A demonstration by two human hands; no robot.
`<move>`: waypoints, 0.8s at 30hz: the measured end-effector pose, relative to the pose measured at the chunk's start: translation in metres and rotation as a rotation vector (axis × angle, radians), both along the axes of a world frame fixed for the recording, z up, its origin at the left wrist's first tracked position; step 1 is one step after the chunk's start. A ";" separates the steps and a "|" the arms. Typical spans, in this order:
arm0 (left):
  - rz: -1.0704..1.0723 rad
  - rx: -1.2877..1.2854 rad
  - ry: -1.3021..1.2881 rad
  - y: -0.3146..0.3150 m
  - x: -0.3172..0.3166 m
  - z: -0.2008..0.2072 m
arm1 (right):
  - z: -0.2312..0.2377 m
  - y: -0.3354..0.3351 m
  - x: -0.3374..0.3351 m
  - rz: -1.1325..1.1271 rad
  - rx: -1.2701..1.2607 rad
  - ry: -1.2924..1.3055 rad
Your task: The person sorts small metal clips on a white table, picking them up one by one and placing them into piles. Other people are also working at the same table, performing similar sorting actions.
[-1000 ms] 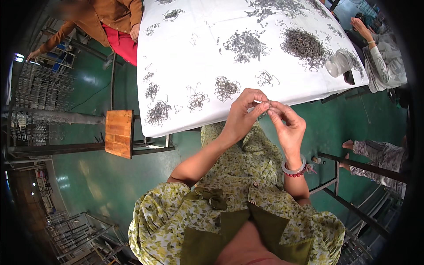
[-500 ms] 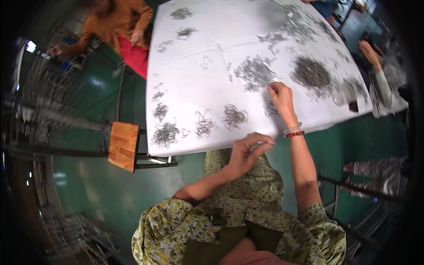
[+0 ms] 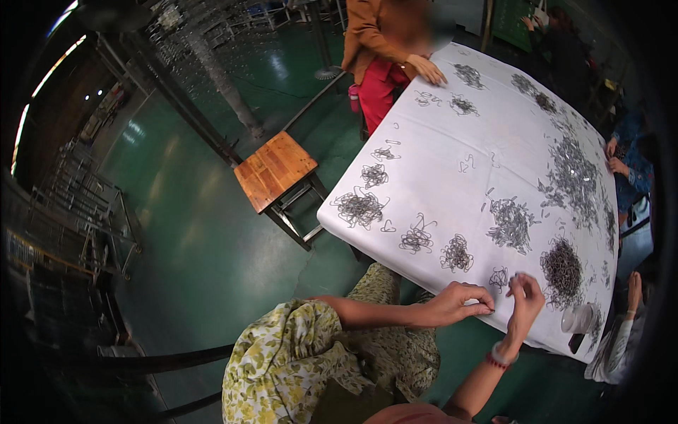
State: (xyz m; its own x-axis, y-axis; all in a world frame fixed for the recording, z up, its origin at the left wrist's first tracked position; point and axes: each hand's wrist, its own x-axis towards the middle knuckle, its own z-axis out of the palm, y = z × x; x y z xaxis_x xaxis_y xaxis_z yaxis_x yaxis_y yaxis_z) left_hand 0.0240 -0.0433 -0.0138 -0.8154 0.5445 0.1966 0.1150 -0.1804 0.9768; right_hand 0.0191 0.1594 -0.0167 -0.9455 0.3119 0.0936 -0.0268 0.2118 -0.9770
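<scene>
At desk's near edge: small wire clip (image 3: 503, 281) between both hands | left hand (image 3: 455, 304) pinched shut, right hand (image 3: 526, 297) fingertips closed above it, on the clip or not, cannot tell | likely light, springy, snag-prone; grip by its loop | white desk (image 3: 452, 162), wire piles (image 3: 562, 267), wooden stool (image 3: 275, 169) | half a second ago hands were apart, now together.

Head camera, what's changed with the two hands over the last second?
The right hand, stretched out to the wire pieces half a second ago, has drawn back beside the left hand at the near edge of the white-covered table. The grey wire heaps lie unchanged.
</scene>
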 end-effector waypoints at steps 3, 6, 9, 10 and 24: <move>-0.007 0.066 -0.004 0.000 -0.001 0.003 | 0.033 -0.030 0.055 0.038 -0.157 0.180; -0.031 0.141 -0.035 0.005 -0.001 0.006 | 0.044 -0.048 0.077 0.040 -0.148 0.273; -0.040 0.185 -0.065 0.008 0.000 0.009 | 0.046 -0.055 0.081 -0.006 -0.079 0.302; -0.026 0.190 -0.076 0.009 0.001 0.013 | 0.047 -0.055 0.082 -0.004 -0.060 0.313; -0.068 0.128 -0.101 0.001 0.002 0.019 | 0.044 -0.057 0.081 -0.059 -0.029 0.326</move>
